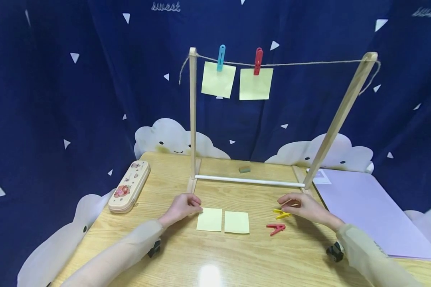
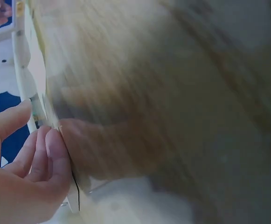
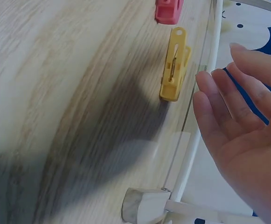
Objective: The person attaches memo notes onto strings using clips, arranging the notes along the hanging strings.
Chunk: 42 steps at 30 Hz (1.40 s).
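A small red plastic clothespin [image 1: 275, 229] lies nearest on the pale wooden table [image 1: 273, 263], with two square pale-yellow paper notes [image 1: 210, 219] side by side to its left. The left hand [image 1: 181, 208] is at the left note's upper left corner, thumb apart from its fingertips, gripping nothing; whether it touches the paper I cannot tell. A yellow plastic clothespin [image 3: 171, 60] lies just beyond the red one, and the right hand [image 1: 306, 207] hovers beside it, fingers loosely bent, holding nothing. Farther back, a wooden-post frame [image 1: 193, 115] carries a taut twine line [image 1: 298, 64], where a blue clothespin [image 1: 220, 59] and a red clothespin [image 1: 258, 61] each hold one yellow note.
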Tool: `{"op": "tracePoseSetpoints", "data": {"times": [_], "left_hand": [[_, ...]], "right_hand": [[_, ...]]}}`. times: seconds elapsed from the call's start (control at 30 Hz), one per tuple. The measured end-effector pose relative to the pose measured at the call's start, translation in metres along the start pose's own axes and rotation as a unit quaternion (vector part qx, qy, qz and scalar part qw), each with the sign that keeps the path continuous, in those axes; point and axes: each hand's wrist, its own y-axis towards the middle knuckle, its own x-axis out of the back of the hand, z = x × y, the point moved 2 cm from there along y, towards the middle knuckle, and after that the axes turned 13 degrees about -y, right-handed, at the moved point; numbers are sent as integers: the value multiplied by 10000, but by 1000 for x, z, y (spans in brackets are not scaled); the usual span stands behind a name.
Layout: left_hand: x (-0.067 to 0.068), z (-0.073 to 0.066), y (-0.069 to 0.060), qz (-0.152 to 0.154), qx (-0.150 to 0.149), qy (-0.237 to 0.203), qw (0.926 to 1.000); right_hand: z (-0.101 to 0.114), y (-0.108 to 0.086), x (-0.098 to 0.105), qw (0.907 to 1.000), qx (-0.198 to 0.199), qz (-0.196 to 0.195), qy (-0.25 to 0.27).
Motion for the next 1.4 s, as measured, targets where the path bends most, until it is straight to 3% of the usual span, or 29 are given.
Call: {"op": "tracePoseSetpoints", "data": {"times": [0.4, 0.67, 1.0, 1.4], "left_hand": [[-8, -2, -2, -9, -220, 561, 9982], [-12, 0, -2, -88, -337, 780, 9963], [-12, -1, -3, 39, -471, 708, 9964], [-7, -6, -2, -37, -199, 406, 9990]], "right_hand": [[-9, -6, 0, 9993, -381, 13, 2], [-13, -6, -3, 9995, -329, 24, 30], [-13, -5, -4, 9997, -214, -37, -58], [-14, -4, -5, 9994, -288, 125, 115]]}}
